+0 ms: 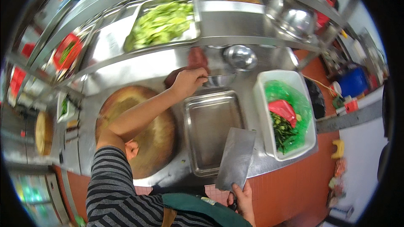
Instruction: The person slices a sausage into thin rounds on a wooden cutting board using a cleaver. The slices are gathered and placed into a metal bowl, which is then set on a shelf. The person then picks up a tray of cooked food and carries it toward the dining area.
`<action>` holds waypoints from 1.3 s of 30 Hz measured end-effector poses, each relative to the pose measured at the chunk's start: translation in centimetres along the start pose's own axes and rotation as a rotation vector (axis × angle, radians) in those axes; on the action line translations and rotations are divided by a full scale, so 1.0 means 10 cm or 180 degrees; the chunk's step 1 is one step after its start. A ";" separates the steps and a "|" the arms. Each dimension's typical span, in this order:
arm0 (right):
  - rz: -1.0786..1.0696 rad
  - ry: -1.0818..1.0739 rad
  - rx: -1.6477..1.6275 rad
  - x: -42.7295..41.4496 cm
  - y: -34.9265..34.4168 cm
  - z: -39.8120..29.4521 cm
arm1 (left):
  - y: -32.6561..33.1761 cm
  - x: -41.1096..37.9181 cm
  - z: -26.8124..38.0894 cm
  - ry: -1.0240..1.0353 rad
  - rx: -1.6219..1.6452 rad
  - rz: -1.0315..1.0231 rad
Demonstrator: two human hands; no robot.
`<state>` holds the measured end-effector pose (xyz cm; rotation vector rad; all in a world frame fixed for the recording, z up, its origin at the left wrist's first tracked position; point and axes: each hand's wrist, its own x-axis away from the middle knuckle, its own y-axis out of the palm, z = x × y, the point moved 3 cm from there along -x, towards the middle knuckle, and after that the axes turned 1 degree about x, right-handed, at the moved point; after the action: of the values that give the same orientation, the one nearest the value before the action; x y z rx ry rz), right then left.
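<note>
My left hand (189, 81) reaches across a round wooden chopping block (161, 138) and pinches the rim of a shallow metal bowl (219, 81). Low in the view, my right hand (243, 197) grips the dark handle of a cleaver (236, 157), its broad blade pointing away from me. That blade overlaps the near right corner of a rectangular steel tray (213, 126). A dark red item (172, 77), blurred, lies behind my left hand. On the block, partly behind my forearm, shows a small pinkish piece (132, 149) that I cannot identify.
A white plastic tub (262, 113) lined with a green bag stands right, holding greens and a red bag. A steel shelf (230, 40) crosses above the counter, bearing a tray of sliced green vegetables (164, 22). A round metal bowl (240, 57) sits below it. Two people are farther off.
</note>
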<state>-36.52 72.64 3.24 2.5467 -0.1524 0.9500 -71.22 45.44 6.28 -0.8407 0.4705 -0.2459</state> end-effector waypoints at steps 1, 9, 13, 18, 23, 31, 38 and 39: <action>-0.0030 0.0045 0.0008 -0.01 0.05 -0.04 | -0.12 0.22 -0.13 -0.0929 0.0982 -0.0176; -0.0644 0.0095 0.0718 -0.16 0.45 -0.14 | -1.27 1.48 -0.31 -0.1127 0.0268 0.1122; -0.1129 0.0020 0.1086 -0.27 0.72 -0.08 | -1.58 2.36 -0.40 -0.0998 -0.1256 0.1498; -0.1738 0.0164 0.1700 -0.52 1.19 0.16 | -1.52 3.14 -0.71 -0.1632 -0.1318 0.1371; -0.2034 0.0113 0.2235 -0.76 1.57 0.43 | -1.52 3.53 -0.45 -0.1584 -0.1146 0.1741; -0.2129 0.0084 0.2142 -0.77 1.93 0.51 | -1.27 3.52 0.01 -0.1662 -0.1335 0.1542; -0.1798 0.0013 0.2080 -0.61 1.95 0.57 | -1.07 3.08 -0.44 -0.2020 -0.2170 0.0062; -0.1719 0.0025 0.2139 -0.59 1.93 0.58 | -1.11 3.06 -0.47 -0.1900 -0.2182 0.0074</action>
<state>-42.21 52.44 2.06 2.9013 0.9598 0.8809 -47.22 23.27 2.79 -1.5121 -0.0155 0.2095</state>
